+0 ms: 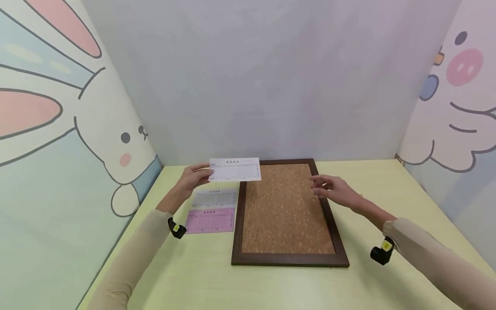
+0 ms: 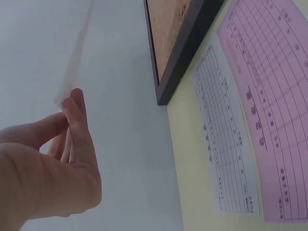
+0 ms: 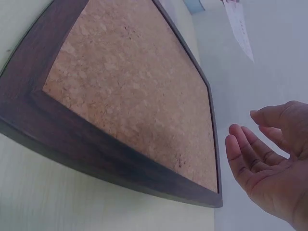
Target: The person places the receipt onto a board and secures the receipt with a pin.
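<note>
My left hand [image 1: 195,176] pinches a white printed form [image 1: 235,169] by its left edge and holds it in the air above the table, over the top left corner of a cork board [image 1: 286,209] with a dark wooden frame. In the left wrist view the thumb and fingers [image 2: 72,127] grip the sheet's thin edge [image 2: 77,57]. My right hand [image 1: 333,189] hovers open above the board's right side, fingers relaxed and pointing left, holding nothing. In the right wrist view the palm [image 3: 269,166] floats beside the cork board [image 3: 130,86].
A grey-white form [image 1: 214,198] and a pink form [image 1: 210,220] lie flat on the yellow-green table [image 1: 193,275] left of the board. Cartoon-printed walls close the left, back and right sides. A small black device sits on each wrist [image 1: 176,228].
</note>
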A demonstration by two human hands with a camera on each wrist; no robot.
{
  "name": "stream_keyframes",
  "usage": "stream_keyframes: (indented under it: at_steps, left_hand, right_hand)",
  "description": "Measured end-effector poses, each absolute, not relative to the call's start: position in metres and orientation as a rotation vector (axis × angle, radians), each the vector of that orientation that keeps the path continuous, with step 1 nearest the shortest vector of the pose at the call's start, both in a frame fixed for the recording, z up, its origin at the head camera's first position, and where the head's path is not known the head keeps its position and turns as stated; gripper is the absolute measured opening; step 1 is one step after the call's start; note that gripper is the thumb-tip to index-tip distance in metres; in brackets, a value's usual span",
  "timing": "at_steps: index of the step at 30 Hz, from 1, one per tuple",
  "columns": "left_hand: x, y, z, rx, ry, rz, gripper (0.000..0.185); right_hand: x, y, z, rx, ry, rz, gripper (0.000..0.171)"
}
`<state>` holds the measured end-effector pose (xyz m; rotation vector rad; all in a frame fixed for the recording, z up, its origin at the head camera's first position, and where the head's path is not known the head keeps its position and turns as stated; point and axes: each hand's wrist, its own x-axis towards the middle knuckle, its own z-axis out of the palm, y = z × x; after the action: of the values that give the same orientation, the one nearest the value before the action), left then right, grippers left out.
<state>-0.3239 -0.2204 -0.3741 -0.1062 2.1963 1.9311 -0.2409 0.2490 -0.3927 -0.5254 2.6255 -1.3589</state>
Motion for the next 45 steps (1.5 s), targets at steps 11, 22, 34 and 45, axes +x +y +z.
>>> stream_keyframes:
  at_steps: [11,22,34,45]
  left_hand:
    - [-0.318,-0.170,-0.372,-0.054,2.140,1.959,0.048]
    - [-0.309,-0.136,-0.377,-0.022,2.051,1.964,0.044]
    - [-0.295,-0.123,-0.382,-0.013,2.044,1.934,0.049]
    - [-0.294,-0.117,-0.391,0.047,2.016,1.925,0.049]
  right_hand:
    - [-0.243,0.210,-0.389,-0.496,2.524,-1.637,0.048]
    - [-0.237,0.199,-0.392,-0.367,2.426,-1.779,0.065]
    - [-0.237,0.196,-0.390,-0.251,2.406,-1.832,0.058]
    - [-0.235,0.201,-0.394,-0.182,2.456,-1.842,0.049]
